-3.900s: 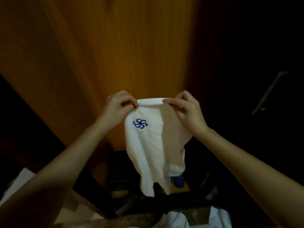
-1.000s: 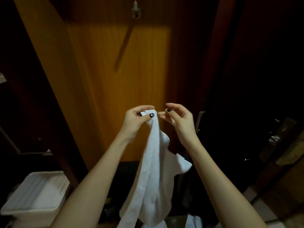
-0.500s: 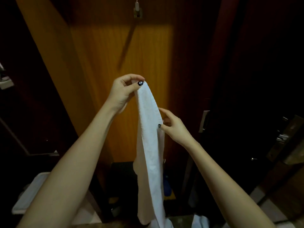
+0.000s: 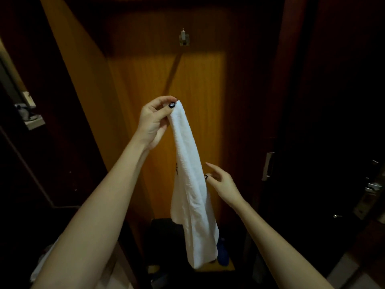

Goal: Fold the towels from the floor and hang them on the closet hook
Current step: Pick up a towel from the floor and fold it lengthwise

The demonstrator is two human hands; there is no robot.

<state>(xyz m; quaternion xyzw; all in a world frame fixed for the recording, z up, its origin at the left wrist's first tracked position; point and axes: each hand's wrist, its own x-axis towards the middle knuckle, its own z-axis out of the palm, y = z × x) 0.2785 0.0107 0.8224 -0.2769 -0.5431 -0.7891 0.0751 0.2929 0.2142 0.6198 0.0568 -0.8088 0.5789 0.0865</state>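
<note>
Towel [image 4: 188,163]: white, folded narrow, long axis vertical, hanging before the closet panel.
Hook [image 4: 184,38]: straight above the towel's top end, well apart.
Left hand [image 4: 155,119]: nearer the hook; you pinch the top end.
Right hand [image 4: 221,181]: fingers loosely spread beside mid-towel; contact unclear.

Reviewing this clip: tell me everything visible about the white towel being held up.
The white terry-textured towel is folded lengthwise into a narrow strip and hangs in front of the orange wooden closet panel, its top below the small metal hook. The left hand pinches its top end. The open right hand is at its right edge midway; contact is unclear. A dark mark shows on its left edge. Its lower end spreads wider, wrinkled.
</note>
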